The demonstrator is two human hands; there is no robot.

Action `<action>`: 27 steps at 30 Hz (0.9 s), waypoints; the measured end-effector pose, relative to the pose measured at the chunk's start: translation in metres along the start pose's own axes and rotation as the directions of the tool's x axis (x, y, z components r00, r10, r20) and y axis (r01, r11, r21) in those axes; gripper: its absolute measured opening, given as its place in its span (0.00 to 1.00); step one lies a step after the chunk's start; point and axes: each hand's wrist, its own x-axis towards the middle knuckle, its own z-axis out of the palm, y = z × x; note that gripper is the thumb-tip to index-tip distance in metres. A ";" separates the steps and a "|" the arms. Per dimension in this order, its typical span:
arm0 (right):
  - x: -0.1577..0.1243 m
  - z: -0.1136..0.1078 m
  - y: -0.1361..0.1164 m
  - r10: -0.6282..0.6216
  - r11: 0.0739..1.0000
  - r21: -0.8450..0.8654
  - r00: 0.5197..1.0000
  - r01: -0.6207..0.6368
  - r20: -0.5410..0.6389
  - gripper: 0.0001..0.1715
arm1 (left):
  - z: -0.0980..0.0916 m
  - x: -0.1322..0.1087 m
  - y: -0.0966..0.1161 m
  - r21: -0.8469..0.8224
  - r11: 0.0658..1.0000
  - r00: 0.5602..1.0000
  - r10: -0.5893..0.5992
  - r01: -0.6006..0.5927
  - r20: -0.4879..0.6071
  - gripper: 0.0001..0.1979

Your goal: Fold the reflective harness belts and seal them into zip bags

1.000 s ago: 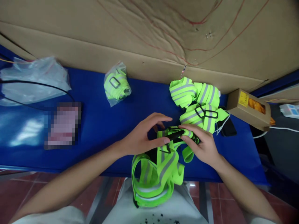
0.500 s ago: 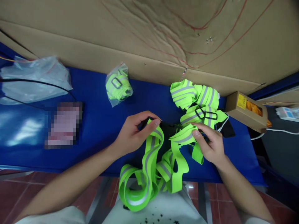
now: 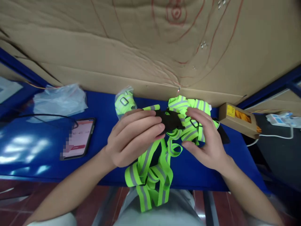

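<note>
My left hand (image 3: 133,136) is closed round a neon-yellow reflective strap harness (image 3: 150,169), gripping it near its black panel (image 3: 169,121). My right hand (image 3: 204,138) curls round the other side of the same harness, fingers bent on the strap and panel. The loose loops of strap hang down from both hands over the front edge of the blue table (image 3: 39,150) toward my lap.
Folded harnesses (image 3: 188,108) are piled behind my hands. A bagged harness (image 3: 124,102) lies by the cardboard wall (image 3: 141,40). A phone (image 3: 78,138), a black cable and clear bags (image 3: 60,100) are at left. A small cardboard box (image 3: 237,119) sits at right.
Both hands have lifted the harness off the table and come closer together round its black panel. The view has tilted up, so more cardboard wall shows.
</note>
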 end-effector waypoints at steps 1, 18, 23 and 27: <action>0.010 -0.004 -0.002 0.004 0.999 0.038 0.999 -0.006 0.034 0.44 | -0.001 0.007 0.002 -0.020 1.000 1.000 -0.004 0.003 -0.020 0.14; 0.027 0.006 0.027 -0.075 0.993 -0.100 0.989 0.063 -0.126 0.34 | 0.056 0.014 -0.003 -0.194 0.950 0.959 -0.205 0.243 0.196 0.19; 0.020 0.016 0.030 -0.105 0.938 -0.335 0.994 0.086 -0.039 0.39 | 0.063 0.010 0.000 -0.339 0.857 0.914 -0.311 0.389 0.262 0.13; 0.012 0.033 0.029 -0.095 0.806 -0.576 0.990 0.139 0.106 0.40 | 0.072 -0.003 0.005 -0.320 0.814 0.851 -0.355 0.485 0.387 0.12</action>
